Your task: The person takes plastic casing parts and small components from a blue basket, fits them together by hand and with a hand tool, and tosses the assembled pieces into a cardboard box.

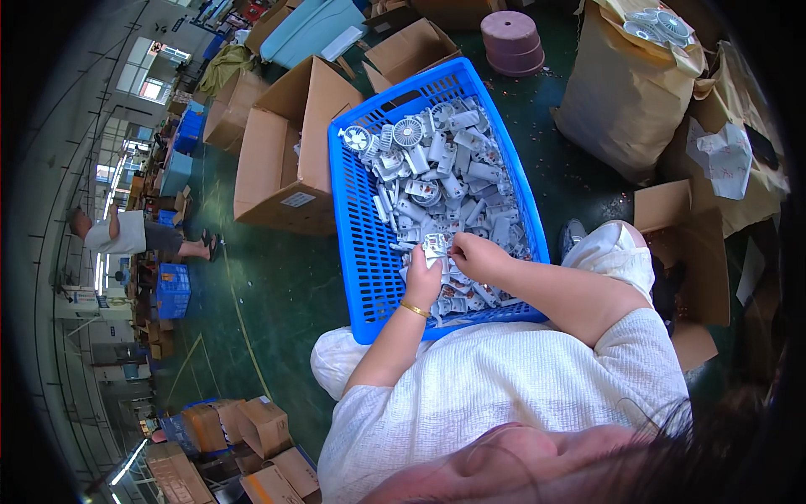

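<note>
My left hand [422,284], with a gold bangle at its wrist, grips a small white plastic housing [435,244] above a blue plastic basket [346,244]. Small inner parts show in the housing's face, too fine to make out. At the housing's right edge is my right hand [477,256], its fingers pinched together; whatever lies between them is hidden. Beneath both hands the basket holds a heap of white handheld-fan parts [453,160], among them casings and round grilles. A round fan head [408,132] lies near the far end of the heap.
An open cardboard box [281,160] stands left of the basket. Beyond the basket is a purple round stool [512,44]. A large sack [621,92] topped with fan grilles stands at right, near another open carton [701,252]. Another person [126,231] stands far left.
</note>
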`<state>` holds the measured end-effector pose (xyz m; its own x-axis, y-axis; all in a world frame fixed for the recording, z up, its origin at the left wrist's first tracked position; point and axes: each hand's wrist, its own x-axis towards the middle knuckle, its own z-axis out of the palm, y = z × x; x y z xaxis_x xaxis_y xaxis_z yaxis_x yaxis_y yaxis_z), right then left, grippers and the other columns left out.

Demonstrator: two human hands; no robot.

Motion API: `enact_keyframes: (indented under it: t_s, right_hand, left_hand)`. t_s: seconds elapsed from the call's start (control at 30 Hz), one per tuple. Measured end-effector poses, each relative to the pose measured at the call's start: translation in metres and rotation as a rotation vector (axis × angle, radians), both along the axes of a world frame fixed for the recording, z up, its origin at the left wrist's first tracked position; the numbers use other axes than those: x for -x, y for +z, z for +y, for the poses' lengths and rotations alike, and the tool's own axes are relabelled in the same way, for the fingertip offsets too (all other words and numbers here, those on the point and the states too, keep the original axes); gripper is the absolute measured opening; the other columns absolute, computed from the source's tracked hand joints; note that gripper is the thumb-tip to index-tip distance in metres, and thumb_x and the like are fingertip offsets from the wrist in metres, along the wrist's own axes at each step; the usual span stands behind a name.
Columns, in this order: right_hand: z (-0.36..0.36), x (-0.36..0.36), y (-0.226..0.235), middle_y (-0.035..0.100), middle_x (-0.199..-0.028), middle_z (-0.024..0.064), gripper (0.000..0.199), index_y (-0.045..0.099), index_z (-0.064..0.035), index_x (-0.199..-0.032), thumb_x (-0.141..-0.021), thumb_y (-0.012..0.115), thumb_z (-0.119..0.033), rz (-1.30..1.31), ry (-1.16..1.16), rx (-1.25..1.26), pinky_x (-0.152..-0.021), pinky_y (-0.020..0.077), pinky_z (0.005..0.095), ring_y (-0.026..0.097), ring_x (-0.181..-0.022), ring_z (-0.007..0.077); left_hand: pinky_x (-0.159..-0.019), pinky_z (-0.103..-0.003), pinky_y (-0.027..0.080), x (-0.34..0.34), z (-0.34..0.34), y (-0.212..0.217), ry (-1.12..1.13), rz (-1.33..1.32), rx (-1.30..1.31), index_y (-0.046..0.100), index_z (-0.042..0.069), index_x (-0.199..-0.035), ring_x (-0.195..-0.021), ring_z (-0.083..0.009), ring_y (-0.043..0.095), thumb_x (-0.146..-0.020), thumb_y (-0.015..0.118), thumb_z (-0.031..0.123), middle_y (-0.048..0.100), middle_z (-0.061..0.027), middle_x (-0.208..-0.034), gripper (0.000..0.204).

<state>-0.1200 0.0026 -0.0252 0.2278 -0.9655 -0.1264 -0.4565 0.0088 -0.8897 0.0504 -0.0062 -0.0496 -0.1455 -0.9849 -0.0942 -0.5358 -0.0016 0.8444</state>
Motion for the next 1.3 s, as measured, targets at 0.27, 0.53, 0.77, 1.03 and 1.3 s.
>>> enact_keyframes:
  t_s: [0.27, 0.53, 0.77, 1.03, 1.3]
  right_hand:
    - [0.003, 0.0, 0.004, 0.057, -0.081, 0.0186, 0.013, 0.052, -0.001, -0.084, -0.076, 0.052, -0.011, -0.12, -0.026, -0.083, -0.067, 0.0443, 0.0403, 0.056, -0.077, 0.035]
    - [0.005, -0.015, 0.001, 0.057, -0.08, 0.0188, 0.013, 0.05, -0.0007, -0.084, -0.078, 0.052, -0.012, -0.205, -0.286, -0.072, -0.065, 0.0441, 0.0392, 0.056, -0.075, 0.0341]
    - [-0.007, -0.002, 0.004, 0.058, -0.076, 0.0175, 0.013, 0.052, -0.0011, -0.081, -0.077, 0.054, -0.013, -0.199, -0.144, -0.068, -0.063, 0.044, 0.0376, 0.057, -0.072, 0.0316]
    - [-0.003, 0.002, 0.001, 0.059, -0.077, 0.0168, 0.014, 0.052, -0.0017, -0.083, -0.076, 0.054, -0.013, -0.124, -0.051, -0.035, -0.064, 0.0447, 0.0378, 0.057, -0.074, 0.0321]
    - [-0.003, -0.005, 0.003, 0.058, -0.079, 0.0195, 0.014, 0.052, -0.0005, -0.085, -0.078, 0.051, -0.013, -0.137, -0.174, -0.114, -0.065, 0.0446, 0.0386, 0.057, -0.075, 0.0336]
  left_hand:
    - [-0.077, -0.031, 0.043, 0.016, 0.009, 0.022, 0.033, -0.003, 0.018, 0.039, -0.001, -0.112, -0.089, -0.022, 0.055, -0.077, 0.052, 0.003, 0.056, -0.0147, -0.099, 0.037]
    - [-0.076, -0.028, 0.043, 0.022, 0.003, 0.02, 0.106, 0.181, -0.055, 0.039, 0.0, -0.112, -0.088, -0.0173, 0.052, -0.078, 0.049, -0.001, 0.053, -0.0105, -0.099, 0.036]
    - [-0.076, -0.033, 0.043, 0.004, -0.005, -0.009, 0.1, 0.199, 0.069, 0.036, -0.002, -0.115, -0.088, -0.0255, 0.055, -0.079, 0.047, 0.003, 0.053, -0.0172, -0.1, 0.038]
    - [-0.082, -0.031, 0.042, 0.024, 0.007, 0.031, 0.048, 0.051, 0.028, 0.032, -0.002, -0.121, -0.095, -0.0226, 0.053, -0.079, 0.047, 0.002, 0.051, -0.0155, -0.107, 0.045]
    - [-0.071, -0.031, 0.047, 0.032, 0.008, 0.027, 0.087, 0.084, 0.076, 0.029, 0.0, -0.12, -0.082, -0.0227, 0.058, -0.082, 0.044, 0.002, 0.053, -0.0166, -0.101, 0.041]
